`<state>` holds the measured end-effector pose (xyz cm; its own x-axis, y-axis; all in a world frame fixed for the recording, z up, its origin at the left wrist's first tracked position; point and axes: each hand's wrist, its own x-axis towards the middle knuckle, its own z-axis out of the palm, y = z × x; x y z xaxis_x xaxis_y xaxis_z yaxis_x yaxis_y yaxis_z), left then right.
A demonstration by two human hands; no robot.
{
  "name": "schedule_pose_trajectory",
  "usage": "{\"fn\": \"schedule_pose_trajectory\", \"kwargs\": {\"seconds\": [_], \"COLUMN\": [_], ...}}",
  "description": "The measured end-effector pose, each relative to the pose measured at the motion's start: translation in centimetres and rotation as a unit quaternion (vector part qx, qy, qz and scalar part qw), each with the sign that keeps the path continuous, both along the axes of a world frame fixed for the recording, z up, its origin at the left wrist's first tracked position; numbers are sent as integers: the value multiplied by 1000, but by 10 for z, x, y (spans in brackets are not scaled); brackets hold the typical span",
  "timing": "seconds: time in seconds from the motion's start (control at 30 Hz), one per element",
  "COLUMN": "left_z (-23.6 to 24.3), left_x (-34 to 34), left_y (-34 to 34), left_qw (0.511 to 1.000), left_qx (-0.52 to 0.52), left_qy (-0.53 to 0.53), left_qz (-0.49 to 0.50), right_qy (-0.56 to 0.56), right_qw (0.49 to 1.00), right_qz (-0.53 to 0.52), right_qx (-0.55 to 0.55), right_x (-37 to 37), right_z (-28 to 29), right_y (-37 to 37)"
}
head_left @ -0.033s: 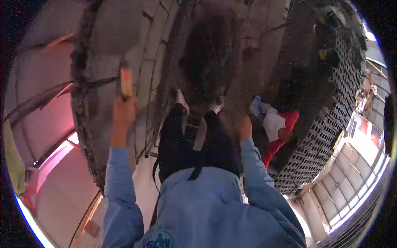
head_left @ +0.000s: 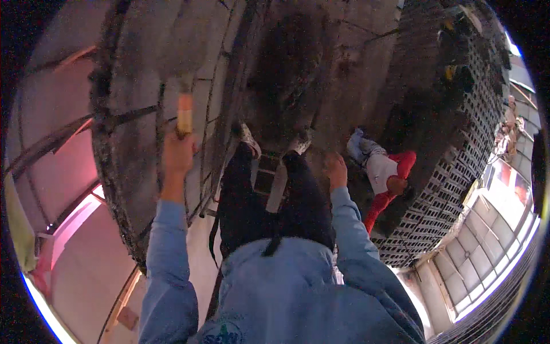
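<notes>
Over grey slabs (head_left: 134, 74) at upper left, holds tool (head_left: 185, 112) by its orange-yellow handle in left hand (head_left: 178, 153), pointing it up and away (far end too blurred to name). Wraps left fingers round handle; cannot tell exact placement, nor any contact of tool with slabs. Holds right hand (head_left: 336, 170) forward beside right leg, with nothing visible in it. Seems to curl right fingers loosely; cannot tell spread from pressed together.

Reads, as a judgement, as mid-work with tool over slabs. Calls next, probably, for firm grip, steady wrist and a good look at far end.

Around: just beyond right hand, see co-worker (head_left: 381, 174) in white top and red sleeves; farther right, tall stack (head_left: 438, 186) of hollow bricks. Between hands, see shoes (head_left: 250, 142) on dark floor (head_left: 349, 74). Watch for dark joints among slabs (could snag tool) and for co-worker, likely limiting reach rightward.
</notes>
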<state>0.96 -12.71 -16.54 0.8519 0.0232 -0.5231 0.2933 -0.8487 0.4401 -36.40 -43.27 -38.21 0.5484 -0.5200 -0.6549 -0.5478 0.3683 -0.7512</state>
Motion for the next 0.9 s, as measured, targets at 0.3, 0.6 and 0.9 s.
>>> {"fn": "schedule_pose_trajectory", "kwargs": {"seconds": [0.3, 0.6, 0.9], "left_z": [-421, -675, -681], "left_x": [-120, -71, -66], "left_y": [-1, 9, -47], "left_qw": [962, 978, 974], "left_qx": [-58, -13, -87], "left_qy": [160, -210, -209], "left_qz": [216, 9, -26], "right_qy": [-41, 20, 6], "right_qw": [988, 977, 980], "right_qz": [-49, 0, -24], "right_qx": [143, 210, 196], "right_x": [88, 151, 136], "right_z": [-205, -201, -205], "right_y": [94, 93, 100]}}
